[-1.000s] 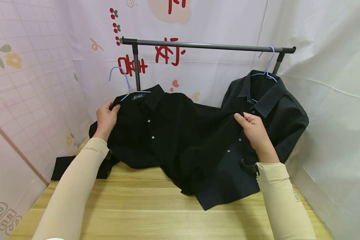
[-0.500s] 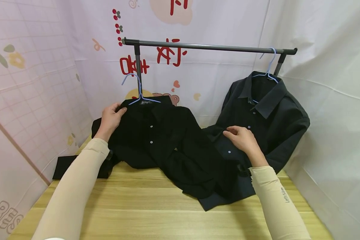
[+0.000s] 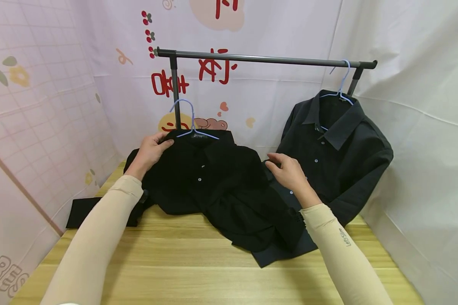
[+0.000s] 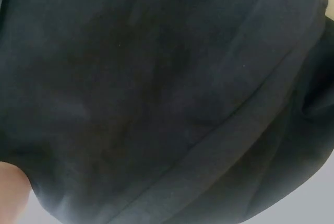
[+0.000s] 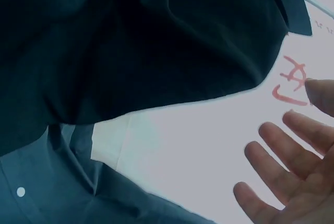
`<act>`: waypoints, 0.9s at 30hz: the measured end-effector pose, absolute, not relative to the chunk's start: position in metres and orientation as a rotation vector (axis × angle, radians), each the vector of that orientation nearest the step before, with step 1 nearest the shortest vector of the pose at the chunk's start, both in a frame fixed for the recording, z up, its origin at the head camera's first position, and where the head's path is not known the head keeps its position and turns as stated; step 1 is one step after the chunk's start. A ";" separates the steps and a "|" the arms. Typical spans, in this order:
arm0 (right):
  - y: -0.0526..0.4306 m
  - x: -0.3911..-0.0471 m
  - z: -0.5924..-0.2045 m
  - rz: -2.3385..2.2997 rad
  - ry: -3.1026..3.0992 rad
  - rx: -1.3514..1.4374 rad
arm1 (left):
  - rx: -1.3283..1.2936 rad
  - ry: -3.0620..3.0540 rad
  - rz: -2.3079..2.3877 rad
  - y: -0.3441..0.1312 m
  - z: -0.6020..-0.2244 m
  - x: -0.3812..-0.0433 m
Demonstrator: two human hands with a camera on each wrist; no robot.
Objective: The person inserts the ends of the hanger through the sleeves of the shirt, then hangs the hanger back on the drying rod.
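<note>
A black button-up shirt (image 3: 183, 182) is held up at the left, its lower part lying on the table. Inside its collar sits a light blue hanger (image 3: 193, 128), the hook free of the rack. My left hand (image 3: 149, 152) pinches the shirt's shoulder beside the collar; in the left wrist view black cloth (image 4: 156, 104) fills most of the picture, one fingertip (image 4: 13, 192) at its edge. My right hand (image 3: 289, 173) hovers by the shirt's other shoulder, holding nothing. In the right wrist view its fingers (image 5: 279, 166) are spread, apart from the cloth.
A dark clothes rack (image 3: 259, 58) stands behind. On its right end a second dark shirt (image 3: 336, 152) hangs from another blue hanger (image 3: 342, 80), its lower part partly covered by the first shirt. Black cloth (image 3: 82, 212) lies at the wooden table's (image 3: 175, 262) left side.
My right hand has let go of the shirt's right side and moved left toward its shoulder. My left hand has shifted right and slightly down with the shirt; the hanger has swung upright.
</note>
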State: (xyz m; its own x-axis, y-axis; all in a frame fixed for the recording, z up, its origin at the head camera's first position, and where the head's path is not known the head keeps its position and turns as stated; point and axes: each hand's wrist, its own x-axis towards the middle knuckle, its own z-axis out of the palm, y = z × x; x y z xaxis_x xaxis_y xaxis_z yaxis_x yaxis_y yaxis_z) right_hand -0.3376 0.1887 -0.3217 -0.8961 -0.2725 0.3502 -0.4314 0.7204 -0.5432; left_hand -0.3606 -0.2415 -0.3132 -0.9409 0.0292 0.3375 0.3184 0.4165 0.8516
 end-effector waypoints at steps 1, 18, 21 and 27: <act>0.184 -0.339 -0.321 0.924 -2.666 0.578 | -0.309 -2.408 -1.545 -0.240 -0.313 -0.361; 0.132 -0.346 -0.321 1.167 -2.641 0.720 | -0.476 -2.410 -1.755 -0.230 -0.314 -0.371; 0.129 -0.342 -0.325 1.186 -2.640 0.723 | -0.473 -2.422 -1.767 -0.232 -0.317 -0.375; 0.126 -0.332 -0.338 1.202 -2.585 0.754 | -0.514 -2.445 -1.731 -0.236 -0.321 -0.377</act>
State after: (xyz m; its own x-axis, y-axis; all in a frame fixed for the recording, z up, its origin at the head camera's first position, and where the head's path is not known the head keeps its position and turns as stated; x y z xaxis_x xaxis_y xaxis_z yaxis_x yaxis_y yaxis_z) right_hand -0.3320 0.1256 -0.3376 -0.8520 -0.3658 0.3745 -0.5221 0.5413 -0.6591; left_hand -0.3774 -0.2363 -0.3215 -0.9378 0.2135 0.2739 0.3293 0.2958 0.8967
